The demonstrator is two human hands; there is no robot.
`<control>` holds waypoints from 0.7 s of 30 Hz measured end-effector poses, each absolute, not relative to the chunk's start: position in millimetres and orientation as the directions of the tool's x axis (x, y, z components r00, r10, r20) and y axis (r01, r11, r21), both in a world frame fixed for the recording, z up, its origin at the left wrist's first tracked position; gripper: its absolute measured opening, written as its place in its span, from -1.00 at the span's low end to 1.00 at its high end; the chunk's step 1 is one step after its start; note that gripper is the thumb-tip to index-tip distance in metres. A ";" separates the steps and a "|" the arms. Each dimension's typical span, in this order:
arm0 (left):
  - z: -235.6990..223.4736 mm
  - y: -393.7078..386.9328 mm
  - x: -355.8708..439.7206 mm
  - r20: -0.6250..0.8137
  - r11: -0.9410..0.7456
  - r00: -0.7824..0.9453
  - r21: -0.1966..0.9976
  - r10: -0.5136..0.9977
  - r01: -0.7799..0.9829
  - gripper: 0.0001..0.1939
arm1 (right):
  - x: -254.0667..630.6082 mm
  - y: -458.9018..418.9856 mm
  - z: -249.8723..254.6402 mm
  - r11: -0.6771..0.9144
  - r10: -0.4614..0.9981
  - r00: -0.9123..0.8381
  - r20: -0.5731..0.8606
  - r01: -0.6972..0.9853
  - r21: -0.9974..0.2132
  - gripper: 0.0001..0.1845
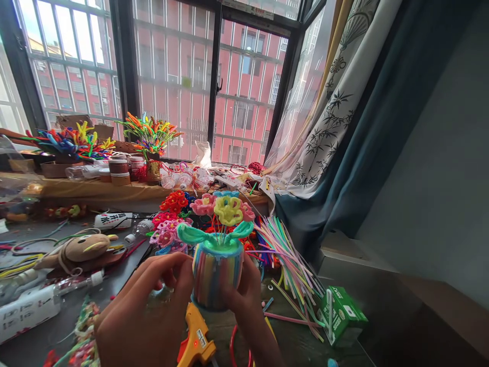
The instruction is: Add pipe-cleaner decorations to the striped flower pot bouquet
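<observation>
A small flower pot wrapped in pastel pipe cleaners is held upright in front of me. My right hand grips its right side, with the thumb across the front. At the left side, the curled fingers and thumb of my left hand close on the pot's edge. Pipe-cleaner flowers, a yellow one in front and a pink one to its left, rise on thin stems. Two green leaves spread from the rim. Below the pot lies an orange glue gun with a small red light.
Loose pastel pipe cleaners and a green box lie at the right. Red and pink pipe-cleaner flowers stand behind the pot. Bottles and a brown stuffed figure are at the left. Jars line the windowsill.
</observation>
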State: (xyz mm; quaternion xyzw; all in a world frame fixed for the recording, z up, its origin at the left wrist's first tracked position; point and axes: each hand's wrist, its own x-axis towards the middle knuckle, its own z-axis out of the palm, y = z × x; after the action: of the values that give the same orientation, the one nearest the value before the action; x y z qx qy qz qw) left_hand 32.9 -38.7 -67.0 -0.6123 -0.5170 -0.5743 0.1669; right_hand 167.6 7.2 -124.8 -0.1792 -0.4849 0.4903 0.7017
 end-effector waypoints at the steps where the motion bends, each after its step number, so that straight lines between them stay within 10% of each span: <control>1: -67.5 -38.8 33.2 0.877 -0.417 -0.189 0.387 0.442 0.822 -0.89 | 167.8 7.6 -125.5 0.454 0.860 0.042 0.508 -0.518 -0.725 -0.55; 21: -88.1 -46.0 44.3 0.924 -0.476 -0.197 0.342 0.328 0.810 -0.77 | 167.6 8.8 -125.2 0.478 0.849 0.034 0.528 -0.479 -0.736 -0.43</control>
State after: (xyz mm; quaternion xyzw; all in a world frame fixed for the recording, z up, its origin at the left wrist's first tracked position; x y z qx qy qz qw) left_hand 44.3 -46.0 -88.1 -0.6022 -0.4726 -0.6127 0.1965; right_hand 167.6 8.8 -125.2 -0.1829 -0.5051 0.4772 0.6955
